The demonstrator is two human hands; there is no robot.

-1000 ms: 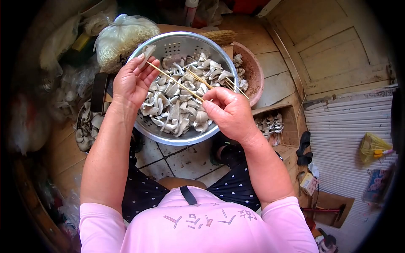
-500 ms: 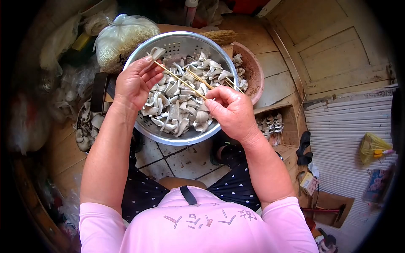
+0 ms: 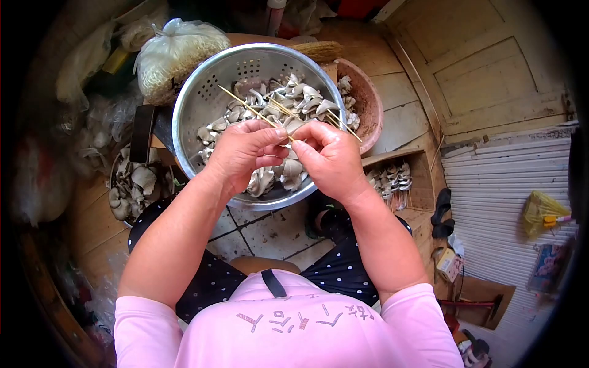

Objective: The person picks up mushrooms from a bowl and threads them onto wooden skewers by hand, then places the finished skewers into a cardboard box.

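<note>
A thin bamboo skewer (image 3: 244,105) slants over the metal colander (image 3: 184,80), its upper-left end bare. My right hand (image 3: 334,161) is closed in a pinch round its lower end. Close against it, my left hand (image 3: 245,153) has thumb and fingers closed on the skewer's lower stretch; whether a mushroom piece is between them is hidden. Torn grey oyster mushroom pieces (image 3: 304,95) fill much of the colander below both hands. More skewers (image 3: 279,105) lie on the mushrooms, and others (image 3: 343,122) rest near the right rim.
Behind the colander's right side stands a pink basin (image 3: 371,110) with some mushrooms. Threaded mushrooms (image 3: 396,179) sit in a wooden box at right. Whole mushrooms (image 3: 132,187) fill a container at left. A stuffed plastic bag (image 3: 178,55) and a straw brush (image 3: 319,52) are behind.
My left hand has moved down and right from the skewer's upper tip to beside my right hand. The mushroom piece seen at that tip no longer shows there. My right hand stays nearly in place.
</note>
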